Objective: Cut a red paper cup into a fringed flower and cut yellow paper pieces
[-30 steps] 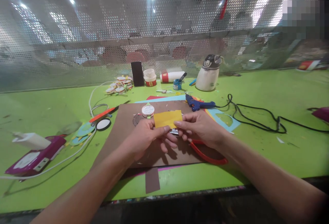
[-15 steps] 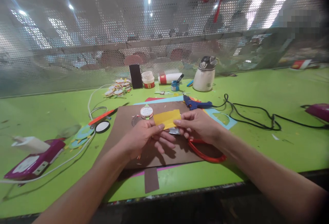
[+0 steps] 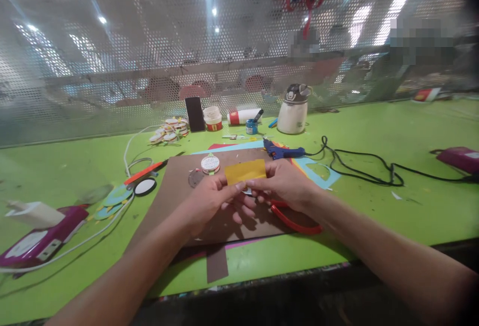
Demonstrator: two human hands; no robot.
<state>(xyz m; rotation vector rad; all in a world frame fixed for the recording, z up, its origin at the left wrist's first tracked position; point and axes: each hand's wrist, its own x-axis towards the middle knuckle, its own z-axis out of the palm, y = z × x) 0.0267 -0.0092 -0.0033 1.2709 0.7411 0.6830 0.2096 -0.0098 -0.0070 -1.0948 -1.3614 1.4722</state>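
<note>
Both my hands grip a piece of yellow paper (image 3: 245, 169) above a brown board (image 3: 179, 206). My left hand (image 3: 215, 196) pinches its lower left edge, thumb in front, with the other fingers loosely curled beneath. My right hand (image 3: 282, 181) pinches the right side, its thumb close to the left thumb. Below the right hand lie scissors with red handles (image 3: 297, 223), their blades partly hidden by my hands. Just left of the paper, a small round white-topped piece (image 3: 210, 164) rests on the board.
A blue glue gun (image 3: 282, 151) with a black cord lies behind my right hand. An orange cutter knife (image 3: 145, 172) and a white disc (image 3: 144, 186) are at left. Purple power strips (image 3: 41, 241) flank the green table. A phone (image 3: 195, 114), jar (image 3: 252, 126) and bottle (image 3: 292, 111) stand at the back.
My thumbs have come closer together at the lower middle of the yellow paper. The right hand has slid inward, and the paper looks more level. The view has shifted slightly.
</note>
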